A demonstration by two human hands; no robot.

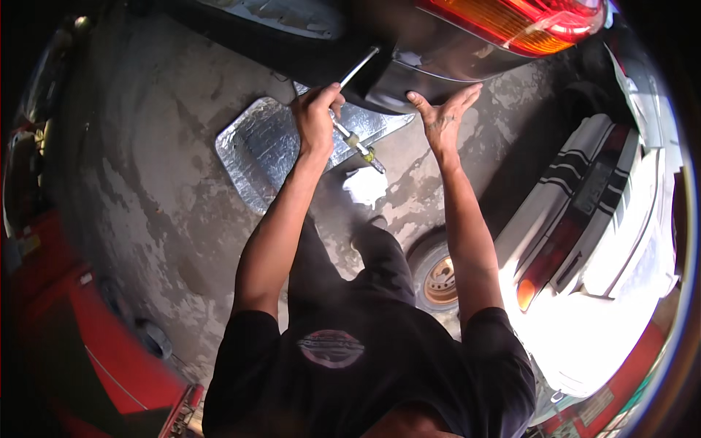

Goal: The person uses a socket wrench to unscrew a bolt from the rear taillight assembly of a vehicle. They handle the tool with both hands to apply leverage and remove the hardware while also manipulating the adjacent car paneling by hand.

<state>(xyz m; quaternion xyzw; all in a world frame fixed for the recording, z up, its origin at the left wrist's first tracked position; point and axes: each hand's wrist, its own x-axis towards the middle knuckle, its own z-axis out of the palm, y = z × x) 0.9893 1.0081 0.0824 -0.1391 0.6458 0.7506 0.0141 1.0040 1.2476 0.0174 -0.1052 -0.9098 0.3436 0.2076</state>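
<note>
My left hand [315, 124] is closed around a long metal rod tool [358, 66], whose upper end meets the dark rear bumper [404, 84] of a car and whose lower end has a yellowish fitting [363, 150]. My right hand [443, 120] is open, thumb out and fingers stretched along the bumper's lower edge. Above it is an orange and red tail light [504, 25]. Below the bumper, a silver foil-covered panel [250, 157] lies on the floor, with a crumpled white cloth [364, 186] beside it.
A white car part with a tail light [556, 219] fills the right side, near a wheel [431, 271]. Red bodywork [109, 336] stands at the lower left. The concrete floor [153, 146] is stained and patchy.
</note>
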